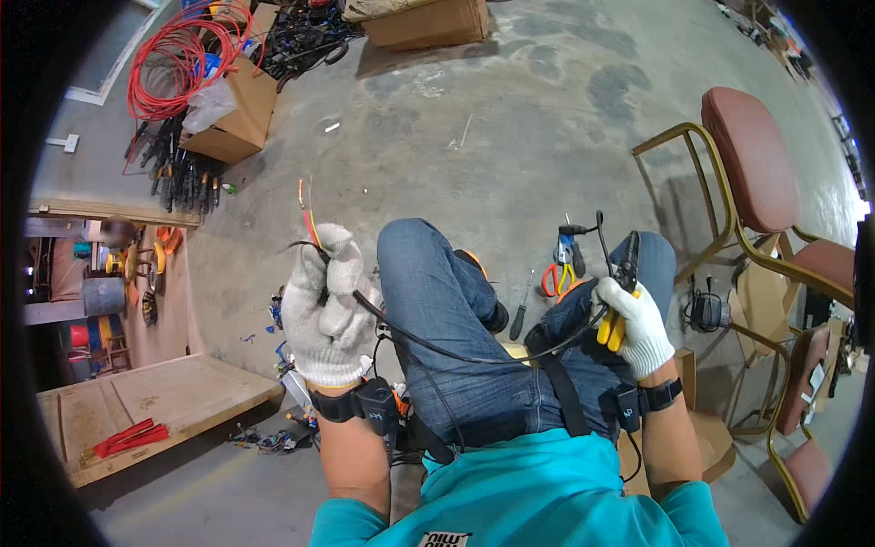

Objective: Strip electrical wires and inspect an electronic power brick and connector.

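- Black cable (428, 345) sags across my jeans from one gloved hand to the other; I judge the job about midway.
- My left hand (321, 310) is clenched around the cable's end, held upright, where thin red and yellow wires (308, 219) already poke bare from the sheath.
- My right hand (631, 326) grips yellow-handled pliers (620, 292), fingers closed.
- Trimming those fine wires looks still undone; the screwdriver (521, 310) lies untouched on the floor.
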Demonstrator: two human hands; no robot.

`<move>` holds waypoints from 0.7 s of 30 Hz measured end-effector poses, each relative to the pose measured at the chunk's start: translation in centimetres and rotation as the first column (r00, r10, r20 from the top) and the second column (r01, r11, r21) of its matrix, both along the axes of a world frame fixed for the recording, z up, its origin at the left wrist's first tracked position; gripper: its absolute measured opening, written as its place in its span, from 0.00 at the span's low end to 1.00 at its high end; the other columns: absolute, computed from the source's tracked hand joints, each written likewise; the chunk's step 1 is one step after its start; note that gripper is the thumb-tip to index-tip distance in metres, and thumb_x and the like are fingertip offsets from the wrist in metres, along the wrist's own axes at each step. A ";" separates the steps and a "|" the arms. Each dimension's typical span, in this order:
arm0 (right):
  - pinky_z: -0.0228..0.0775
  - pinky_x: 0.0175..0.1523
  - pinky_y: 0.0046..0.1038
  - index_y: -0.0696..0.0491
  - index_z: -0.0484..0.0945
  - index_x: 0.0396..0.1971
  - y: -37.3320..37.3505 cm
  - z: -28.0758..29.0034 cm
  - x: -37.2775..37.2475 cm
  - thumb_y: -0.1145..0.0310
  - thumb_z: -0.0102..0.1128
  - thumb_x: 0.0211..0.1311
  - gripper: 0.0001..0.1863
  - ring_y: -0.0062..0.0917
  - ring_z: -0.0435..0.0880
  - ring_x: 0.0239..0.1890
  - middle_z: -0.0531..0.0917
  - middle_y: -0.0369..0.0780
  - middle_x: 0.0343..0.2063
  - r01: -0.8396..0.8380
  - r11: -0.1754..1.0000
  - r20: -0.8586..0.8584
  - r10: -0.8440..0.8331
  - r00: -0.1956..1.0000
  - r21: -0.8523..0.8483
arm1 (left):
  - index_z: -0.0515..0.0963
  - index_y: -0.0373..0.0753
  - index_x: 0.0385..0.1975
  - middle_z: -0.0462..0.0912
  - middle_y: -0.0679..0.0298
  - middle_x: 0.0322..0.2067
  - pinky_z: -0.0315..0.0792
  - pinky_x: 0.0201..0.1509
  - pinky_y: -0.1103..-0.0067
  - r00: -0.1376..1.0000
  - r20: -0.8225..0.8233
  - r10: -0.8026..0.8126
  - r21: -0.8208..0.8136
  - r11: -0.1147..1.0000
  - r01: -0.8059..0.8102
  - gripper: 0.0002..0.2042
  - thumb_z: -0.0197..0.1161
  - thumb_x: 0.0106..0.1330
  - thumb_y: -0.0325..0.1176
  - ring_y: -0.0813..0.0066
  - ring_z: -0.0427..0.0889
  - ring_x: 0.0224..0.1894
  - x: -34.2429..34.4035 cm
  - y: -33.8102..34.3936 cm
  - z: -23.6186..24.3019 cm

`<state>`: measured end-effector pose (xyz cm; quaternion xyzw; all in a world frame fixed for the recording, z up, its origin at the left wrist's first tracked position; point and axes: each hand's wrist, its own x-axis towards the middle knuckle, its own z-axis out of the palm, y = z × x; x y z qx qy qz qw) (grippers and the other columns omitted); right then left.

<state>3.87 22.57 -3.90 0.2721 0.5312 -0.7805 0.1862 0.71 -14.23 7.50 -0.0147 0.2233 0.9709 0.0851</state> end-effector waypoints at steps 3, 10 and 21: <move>0.72 0.34 0.21 0.56 0.79 0.52 0.6 -0.1 0.0 0.69 0.64 0.66 0.16 0.18 0.79 0.29 0.82 0.34 0.32 0.034 0.999 0.002 -0.034 0.999 -0.008 | 0.73 0.29 0.56 0.71 0.66 0.23 0.58 0.10 0.84 1.000 -0.015 0.010 -0.029 1.000 -0.011 0.19 0.51 0.78 0.41 0.87 0.58 0.08 0.1 0.0 -0.5; 0.72 0.29 0.22 0.56 0.80 0.51 0.4 -1.4 -0.4 0.66 0.61 0.69 0.15 0.19 0.80 0.26 0.83 0.35 0.30 0.147 0.983 0.008 -0.147 0.989 -0.111 | 0.72 0.35 0.58 0.73 0.63 0.29 0.57 0.11 0.85 0.993 -0.111 -0.031 0.006 0.999 0.031 0.18 0.50 0.79 0.41 0.87 0.55 0.09 0.1 0.3 0.6; 0.71 0.25 0.24 0.57 0.80 0.47 0.2 -2.6 0.1 0.63 0.61 0.69 0.14 0.21 0.76 0.19 0.79 0.35 0.24 0.158 0.952 0.125 -0.129 0.984 -0.263 | 0.73 0.37 0.57 0.82 0.55 0.41 0.64 0.15 0.86 0.991 -0.110 0.080 -0.110 0.990 -0.092 0.13 0.54 0.77 0.31 0.87 0.68 0.15 0.6 3.9 2.9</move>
